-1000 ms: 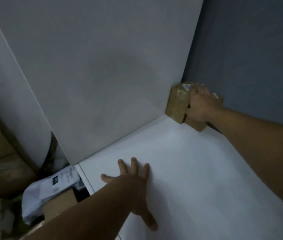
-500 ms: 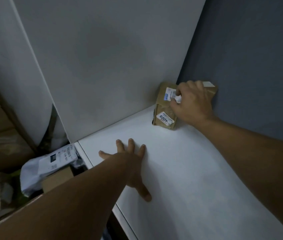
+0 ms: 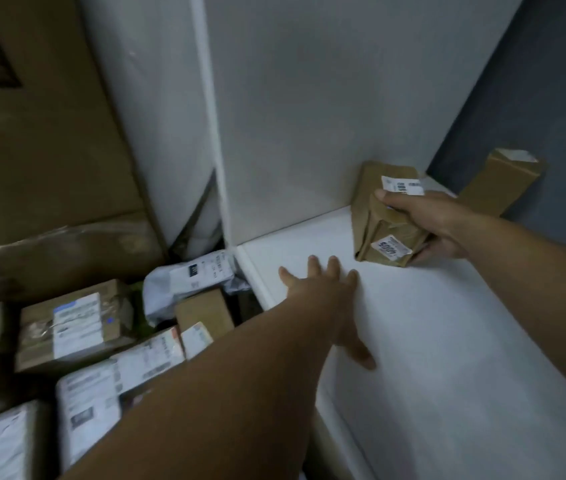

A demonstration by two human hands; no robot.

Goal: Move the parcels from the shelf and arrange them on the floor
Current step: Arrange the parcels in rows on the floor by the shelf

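Observation:
My right hand (image 3: 434, 225) grips a brown paper-wrapped parcel (image 3: 375, 220) with white labels, just above the white shelf (image 3: 447, 341) near its back corner. A second brown cardboard parcel (image 3: 503, 183) leans against the dark blue wall behind my right hand. Flat on the shelf near its left front edge, my left hand (image 3: 326, 292) rests with fingers spread and holds nothing.
Down to the left, on the floor, lie several labelled parcels: a brown box (image 3: 73, 327), a white mailer bag (image 3: 188, 278), a small brown box (image 3: 205, 313). A large cardboard carton (image 3: 32, 133) stands at the far left. A white side panel (image 3: 292, 116) bounds the shelf.
My right hand has pulled the paper-wrapped parcel out of the corner toward me, uncovering the second parcel behind it. The view has swung left and down, showing the parcels on the floor.

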